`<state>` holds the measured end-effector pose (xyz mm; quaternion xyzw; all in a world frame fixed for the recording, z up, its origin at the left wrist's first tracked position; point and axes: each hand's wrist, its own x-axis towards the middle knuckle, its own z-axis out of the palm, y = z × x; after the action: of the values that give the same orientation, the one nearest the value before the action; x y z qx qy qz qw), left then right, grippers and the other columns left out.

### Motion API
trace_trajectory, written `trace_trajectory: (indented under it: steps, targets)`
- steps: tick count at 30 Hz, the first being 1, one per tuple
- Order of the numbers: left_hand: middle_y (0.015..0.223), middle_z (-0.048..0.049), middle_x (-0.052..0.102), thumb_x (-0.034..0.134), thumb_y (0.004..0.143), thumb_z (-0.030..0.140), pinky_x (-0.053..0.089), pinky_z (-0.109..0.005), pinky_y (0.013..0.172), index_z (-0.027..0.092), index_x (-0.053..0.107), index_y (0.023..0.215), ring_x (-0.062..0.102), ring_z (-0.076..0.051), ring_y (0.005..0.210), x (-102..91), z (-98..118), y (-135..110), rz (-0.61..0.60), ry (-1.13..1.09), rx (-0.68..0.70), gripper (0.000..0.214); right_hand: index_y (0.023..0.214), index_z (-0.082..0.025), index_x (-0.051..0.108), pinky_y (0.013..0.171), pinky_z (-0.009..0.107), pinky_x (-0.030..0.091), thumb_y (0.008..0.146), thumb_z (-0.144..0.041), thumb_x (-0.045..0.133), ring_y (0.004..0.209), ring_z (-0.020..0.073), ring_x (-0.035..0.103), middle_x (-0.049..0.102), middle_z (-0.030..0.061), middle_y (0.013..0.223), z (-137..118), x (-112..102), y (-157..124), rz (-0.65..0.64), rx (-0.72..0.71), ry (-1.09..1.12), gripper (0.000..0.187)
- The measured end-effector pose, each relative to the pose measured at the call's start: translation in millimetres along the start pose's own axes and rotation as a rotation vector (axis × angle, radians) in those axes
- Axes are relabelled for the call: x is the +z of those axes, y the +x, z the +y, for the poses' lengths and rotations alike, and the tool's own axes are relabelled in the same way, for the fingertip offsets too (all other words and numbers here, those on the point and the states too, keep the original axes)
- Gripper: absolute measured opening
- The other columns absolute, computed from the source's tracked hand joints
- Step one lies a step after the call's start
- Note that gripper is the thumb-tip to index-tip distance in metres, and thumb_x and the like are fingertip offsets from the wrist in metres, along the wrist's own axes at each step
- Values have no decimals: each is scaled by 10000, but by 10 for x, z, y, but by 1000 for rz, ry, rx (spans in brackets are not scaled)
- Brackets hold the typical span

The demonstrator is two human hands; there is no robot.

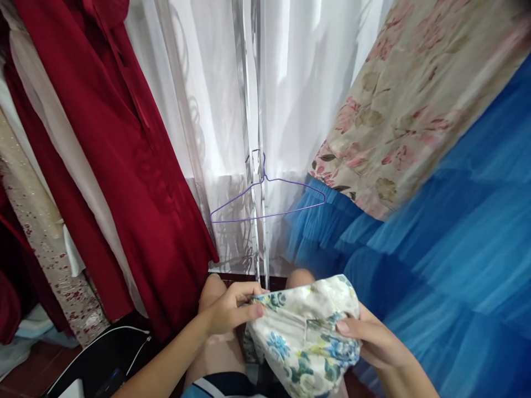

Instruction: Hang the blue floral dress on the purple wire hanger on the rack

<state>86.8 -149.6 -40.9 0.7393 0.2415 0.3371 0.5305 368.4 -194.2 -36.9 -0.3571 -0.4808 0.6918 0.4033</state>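
Pinching with the fingers of left hand [227, 313] and right hand [378, 336], holding a floral garment [305, 337] crosswise between them below the purple hanger [286, 212], top edge roughly parallel to its bottom bar, with left hand nearer.

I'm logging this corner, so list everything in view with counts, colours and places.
Floral cloth: one, white with blue flowers, bottom centre
Hanger: one, purple, centre
Poles: two, whitish, upright in the centre
Curtain: count unclear, white, background
Red garments: at least two, red, left
Sheer garment: one, pale, left, among the red
Flowered garment: one, cream with pink flowers, upper right
Ruffled fabric: count unclear, blue, right
Cable: one, white, lower left
Other items, lower left: partly hidden, unclear
Legs: two, bare, bottom centre
Left grip: one, bare, on the cloth's left edge
Right grip: one, bare, on its right side
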Motion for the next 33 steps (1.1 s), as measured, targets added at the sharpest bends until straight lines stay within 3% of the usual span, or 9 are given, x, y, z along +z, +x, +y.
trace_trajectory:
  steps: [5,9,13,15,18,21,24,28,33]
  targets:
    - [584,7,480,554,910,464,351,-400,1013,186,523,640,455,-140,620,-166,-31,21,-161,761,216,389,1086,-197,695,735,412,539,611,-445,819,829,332,692,733,128,883,35,44,-54,17,-30,-44,550]
    - [670,-23,604,648,831,418,338,-411,1030,194,581,612,549,-174,710,-609,-354,-107,-128,940,90,321,1019,-198,716,650,384,533,621,-450,819,747,310,681,720,115,821,-11,74,-49,76,-91,-96,482]
    - [860,-23,692,505,809,157,295,-412,1060,231,680,797,592,-197,874,-1208,-518,-330,-17,952,-55,190,1000,-201,692,673,381,532,655,-401,811,751,301,672,716,104,836,-211,-5,86,141,-154,-228,416]
    - [956,-32,690,452,797,119,289,-411,1057,244,693,876,575,-211,960,-1455,-477,-381,44,963,-74,283,944,-202,669,655,341,517,681,-359,797,733,269,654,704,71,815,-340,-84,271,146,-217,-401,332]
    - [960,-53,657,437,810,142,303,-403,1018,224,686,803,542,-229,1004,-1744,-322,-310,116,1029,-41,262,939,-200,655,661,295,484,735,-328,746,765,240,638,697,45,846,-545,-234,681,223,-395,-735,258]
    - [985,-68,644,440,842,207,290,-420,997,215,692,784,513,-254,1038,-2002,-138,-85,226,1117,-22,259,1146,-195,646,791,319,477,798,-348,676,909,262,644,708,73,1041,-747,-415,1135,361,-572,-1016,382]
    - [1059,-69,666,426,866,227,255,-451,995,249,712,927,476,-287,1117,-2236,29,213,293,1199,-40,294,1287,-174,596,703,328,466,840,-419,614,782,258,644,722,96,975,-891,-597,1497,415,-576,-1215,510]
    - [1192,-67,646,411,891,239,247,-472,979,262,645,1084,427,-316,1190,-2340,206,576,364,1260,-15,304,995,-185,687,636,297,424,898,-430,520,725,251,637,718,86,809,-904,-742,1733,407,-545,-1328,312]
    - [1252,-60,613,462,898,281,274,-455,1008,227,611,964,415,-315,1224,-2079,350,902,318,1208,153,172,799,-190,622,618,280,404,894,-384,517,670,219,605,666,41,702,-751,-661,1767,438,-599,-1269,241]
